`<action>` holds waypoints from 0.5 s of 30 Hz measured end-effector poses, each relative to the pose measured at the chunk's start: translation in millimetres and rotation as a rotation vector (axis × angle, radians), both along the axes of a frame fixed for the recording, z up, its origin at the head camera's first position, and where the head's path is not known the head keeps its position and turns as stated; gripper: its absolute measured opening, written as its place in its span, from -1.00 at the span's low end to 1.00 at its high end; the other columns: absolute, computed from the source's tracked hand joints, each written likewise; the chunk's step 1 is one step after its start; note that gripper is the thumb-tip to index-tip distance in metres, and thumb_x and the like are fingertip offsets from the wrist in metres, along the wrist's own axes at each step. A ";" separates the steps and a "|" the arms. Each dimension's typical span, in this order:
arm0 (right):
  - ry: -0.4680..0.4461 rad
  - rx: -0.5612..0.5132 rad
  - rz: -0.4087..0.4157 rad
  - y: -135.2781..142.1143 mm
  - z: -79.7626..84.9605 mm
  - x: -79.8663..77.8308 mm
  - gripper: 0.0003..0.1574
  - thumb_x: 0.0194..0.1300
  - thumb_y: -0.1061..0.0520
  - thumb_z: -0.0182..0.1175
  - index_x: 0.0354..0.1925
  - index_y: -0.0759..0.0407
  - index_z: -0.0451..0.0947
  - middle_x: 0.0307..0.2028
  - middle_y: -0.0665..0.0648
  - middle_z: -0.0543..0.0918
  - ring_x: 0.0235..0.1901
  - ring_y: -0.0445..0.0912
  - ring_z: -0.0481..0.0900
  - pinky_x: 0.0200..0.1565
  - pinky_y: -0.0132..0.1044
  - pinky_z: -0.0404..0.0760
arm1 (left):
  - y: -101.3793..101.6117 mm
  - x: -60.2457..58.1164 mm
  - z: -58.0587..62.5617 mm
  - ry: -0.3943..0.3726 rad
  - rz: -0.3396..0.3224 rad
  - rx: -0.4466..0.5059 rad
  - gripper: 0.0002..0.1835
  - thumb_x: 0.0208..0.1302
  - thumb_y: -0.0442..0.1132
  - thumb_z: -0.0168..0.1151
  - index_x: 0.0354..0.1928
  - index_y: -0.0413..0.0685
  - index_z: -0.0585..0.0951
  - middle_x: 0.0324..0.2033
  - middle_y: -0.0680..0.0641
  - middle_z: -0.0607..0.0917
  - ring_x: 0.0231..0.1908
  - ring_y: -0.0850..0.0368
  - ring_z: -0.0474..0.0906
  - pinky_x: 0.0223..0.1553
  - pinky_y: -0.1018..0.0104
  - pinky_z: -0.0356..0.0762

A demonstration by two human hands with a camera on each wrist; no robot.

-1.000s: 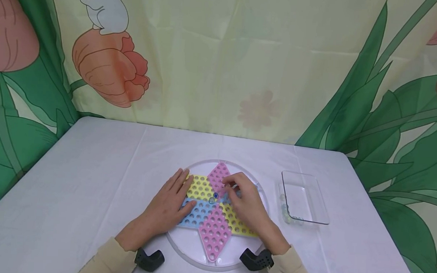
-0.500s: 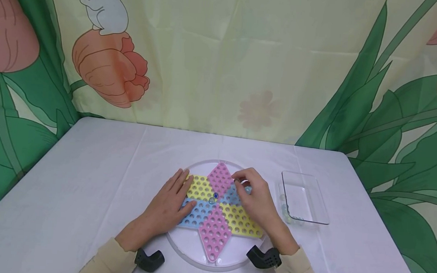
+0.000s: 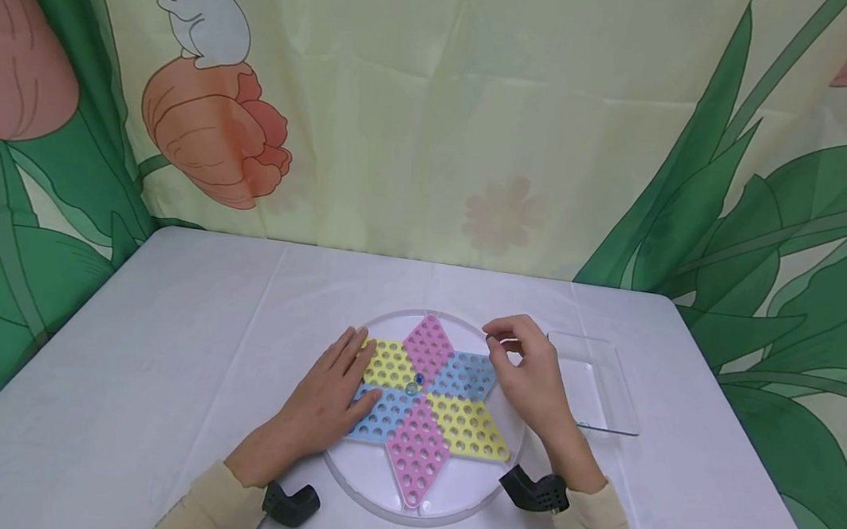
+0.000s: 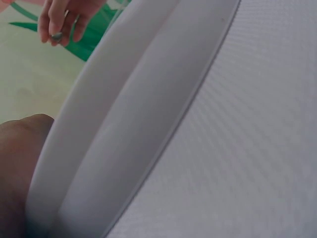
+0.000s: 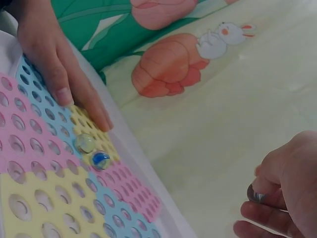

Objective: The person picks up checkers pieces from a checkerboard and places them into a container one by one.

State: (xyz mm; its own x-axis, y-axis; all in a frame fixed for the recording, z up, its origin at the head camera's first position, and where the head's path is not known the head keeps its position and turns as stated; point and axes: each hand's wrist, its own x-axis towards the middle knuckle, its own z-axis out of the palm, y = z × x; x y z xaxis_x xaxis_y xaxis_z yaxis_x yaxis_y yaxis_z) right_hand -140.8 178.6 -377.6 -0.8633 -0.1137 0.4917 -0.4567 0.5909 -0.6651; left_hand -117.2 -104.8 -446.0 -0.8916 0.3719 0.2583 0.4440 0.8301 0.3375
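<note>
A round Chinese checkers board (image 3: 417, 452) bears a star of pink, yellow and blue triangles dotted with holes. Near its centre rest a blue marble (image 3: 420, 378) and, beside it, a clear greenish marble (image 3: 411, 388). My left hand (image 3: 323, 399) lies flat with straight fingers over the board's left side, covering parts of the yellow and blue triangles. My right hand (image 3: 532, 378) is raised over the board's right edge, thumb and fingertips pinching a small dark glassy marble (image 5: 255, 194). The same marble shows between the fingers in the left wrist view.
Just right of the board stands a clear plastic box (image 3: 622, 379), partly hidden behind my right hand. A white cloth covers the table (image 3: 197, 332). Behind the table's back edge hangs a curtain (image 3: 401, 135) printed with flowers and a rabbit.
My right hand has moved right from over the board's centre to its right edge, pinching the marble and uncovering the blue and yellow triangles. My left hand has stayed put.
</note>
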 end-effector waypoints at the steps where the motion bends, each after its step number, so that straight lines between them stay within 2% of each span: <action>1: -0.007 -0.004 -0.009 0.9 1.4 0.2 -0.79 0.29 0.36 0.21 -0.11 0.22 0.62 -0.14 0.06 0.64 -0.16 -0.14 0.61 -0.08 -0.40 0.63 | 0.0 0.0 0.2 -0.002 0.001 -0.001 -0.22 0.38 0.07 0.12 0.48 -0.24 0.23 0.53 -0.24 0.12 0.55 -0.19 -0.05 0.49 -0.13 0.08; 7: -0.030 -0.025 -0.050 6.7 6.3 0.6 -0.79 0.31 0.35 0.20 -0.09 0.21 0.62 -0.13 0.09 0.64 -0.15 -0.12 0.62 -0.08 -0.57 0.56 | -0.3 -0.4 0.4 -0.004 0.001 -0.007 -0.22 0.38 0.07 0.12 0.48 -0.25 0.23 0.53 -0.24 0.12 0.55 -0.20 -0.05 0.49 -0.13 0.08; 15: -0.016 -0.022 -0.095 14.5 8.2 0.3 -0.79 0.33 0.36 0.17 -0.08 0.22 0.62 -0.13 0.12 0.64 -0.16 -0.09 0.60 -0.10 -0.66 0.49 | 0.1 0.3 0.7 -0.001 0.005 -0.014 -0.22 0.38 0.08 0.12 0.47 -0.25 0.23 0.53 -0.24 0.13 0.55 -0.20 -0.05 0.49 -0.13 0.09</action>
State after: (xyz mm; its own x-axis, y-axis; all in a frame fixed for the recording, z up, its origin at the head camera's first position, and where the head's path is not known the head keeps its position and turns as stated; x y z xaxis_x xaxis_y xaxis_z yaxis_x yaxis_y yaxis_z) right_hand -140.4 193.1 -369.3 -0.8776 -0.0206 0.4789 -0.3883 0.6163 -0.6851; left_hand -116.9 -104.7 -445.3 -0.8937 0.3708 0.2524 0.4394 0.8372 0.3258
